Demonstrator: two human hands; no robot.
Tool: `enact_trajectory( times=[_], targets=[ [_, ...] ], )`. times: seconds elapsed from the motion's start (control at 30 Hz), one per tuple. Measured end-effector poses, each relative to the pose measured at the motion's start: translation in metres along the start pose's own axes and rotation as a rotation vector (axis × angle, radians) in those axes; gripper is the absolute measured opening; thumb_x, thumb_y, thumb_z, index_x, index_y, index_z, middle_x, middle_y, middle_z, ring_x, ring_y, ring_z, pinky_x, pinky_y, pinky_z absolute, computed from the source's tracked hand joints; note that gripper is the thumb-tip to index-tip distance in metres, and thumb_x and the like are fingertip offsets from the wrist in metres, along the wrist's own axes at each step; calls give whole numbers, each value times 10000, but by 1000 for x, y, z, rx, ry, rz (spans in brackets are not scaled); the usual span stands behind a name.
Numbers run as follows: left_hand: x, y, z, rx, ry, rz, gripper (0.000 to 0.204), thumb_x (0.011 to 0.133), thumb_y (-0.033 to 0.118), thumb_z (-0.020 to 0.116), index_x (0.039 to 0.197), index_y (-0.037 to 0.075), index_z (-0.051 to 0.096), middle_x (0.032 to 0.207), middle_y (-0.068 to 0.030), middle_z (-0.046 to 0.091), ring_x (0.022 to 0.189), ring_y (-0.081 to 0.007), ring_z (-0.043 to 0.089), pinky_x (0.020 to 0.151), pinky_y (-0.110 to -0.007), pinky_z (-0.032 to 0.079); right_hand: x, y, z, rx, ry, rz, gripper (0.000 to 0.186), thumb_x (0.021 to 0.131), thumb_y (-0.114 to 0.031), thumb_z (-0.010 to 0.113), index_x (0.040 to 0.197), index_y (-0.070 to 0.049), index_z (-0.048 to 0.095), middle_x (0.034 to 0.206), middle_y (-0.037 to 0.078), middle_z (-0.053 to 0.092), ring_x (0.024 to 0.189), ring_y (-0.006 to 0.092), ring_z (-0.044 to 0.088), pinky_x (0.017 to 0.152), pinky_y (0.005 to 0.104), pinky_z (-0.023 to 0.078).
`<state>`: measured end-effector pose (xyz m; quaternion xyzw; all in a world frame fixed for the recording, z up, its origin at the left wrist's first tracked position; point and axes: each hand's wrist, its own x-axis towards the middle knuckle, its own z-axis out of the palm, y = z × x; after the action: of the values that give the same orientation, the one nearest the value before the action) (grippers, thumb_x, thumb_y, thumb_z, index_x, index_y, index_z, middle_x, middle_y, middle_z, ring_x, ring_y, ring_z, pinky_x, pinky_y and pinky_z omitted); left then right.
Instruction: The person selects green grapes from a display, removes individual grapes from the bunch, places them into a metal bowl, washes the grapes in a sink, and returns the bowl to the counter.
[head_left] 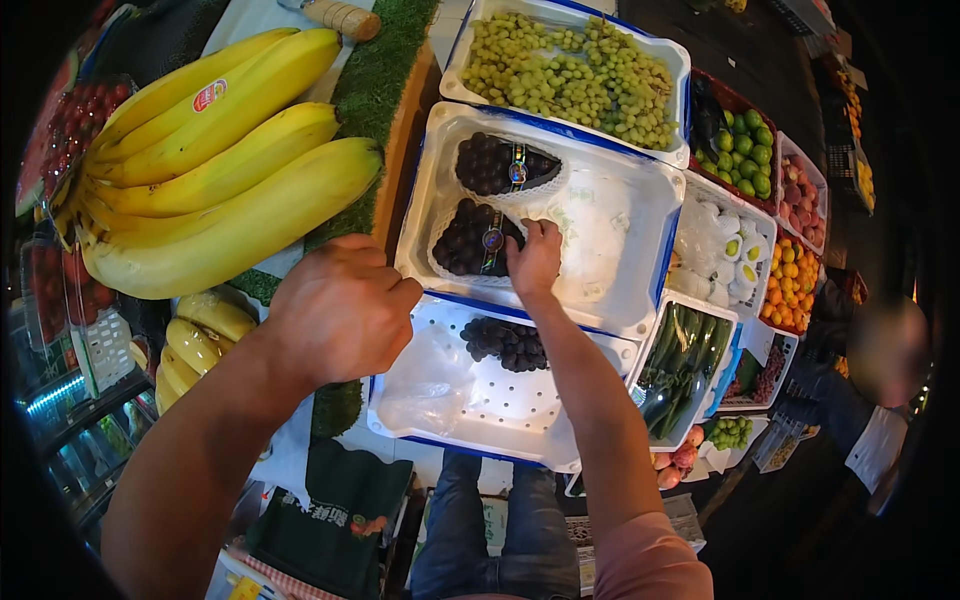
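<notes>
In a white foam crate (620, 290) lie two bagged bunches of dark grapes, one behind the other, each with a printed band and white foam netting. My right hand (537, 258) reaches in and pinches the right edge of the nearer grape bag (470, 240) between bent fingers. The farther grape bag (500, 165) lies untouched. My left hand (345, 310) is closed in a fist left of the crate, beside a large bunch of bananas (230, 190); whatever is inside its fingers is hidden. A loose dark grape bunch (505, 342) sits in the nearer perforated white crate (490, 405).
Green grapes (575, 75) fill the far crate. Limes (740, 150), oranges (787, 285) and cucumbers (685, 365) stand in crates to the right. A green turf strip (375, 100) edges the left ledge. Another person (850, 370) is at the far right.
</notes>
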<state>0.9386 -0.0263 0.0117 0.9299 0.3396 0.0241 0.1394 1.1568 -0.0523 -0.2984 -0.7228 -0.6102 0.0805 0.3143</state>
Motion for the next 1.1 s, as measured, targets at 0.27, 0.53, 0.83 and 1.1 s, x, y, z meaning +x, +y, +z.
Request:
enact_trajectory(
  times=[0.27,0.53,0.83,1.1],
  targets=[
    [0,0,1,3,-17,-6,89,662,135,671,637,86,601,617,-74,611,636,-257,611,729,-364,501,12,52,-9,14,-314,173,203,811,-64,599,978,-104,706,972,129,650,896,358,640,781,437,522],
    [3,1,-3,3,-33,-8,99,663,130,674,630,87,592,613,-88,606,643,-262,615,739,-367,505,19,69,-5,38,-394,302,174,770,-48,633,921,-101,704,1016,137,656,941,352,646,807,435,525],
    [5,1,-4,-35,-25,7,100,652,98,661,677,60,572,616,-99,556,645,-285,584,726,-394,504,12,37,-21,70,-552,245,639,724,-76,720,1328,-87,511,1225,191,565,1144,377,563,962,433,479],
    [5,2,-4,-29,-32,-1,103,649,84,666,737,49,626,624,-97,566,650,-278,596,724,-396,508,14,53,-16,16,-504,221,558,770,-90,660,1315,-99,542,1058,140,641,973,330,643,843,437,520]
  ],
)
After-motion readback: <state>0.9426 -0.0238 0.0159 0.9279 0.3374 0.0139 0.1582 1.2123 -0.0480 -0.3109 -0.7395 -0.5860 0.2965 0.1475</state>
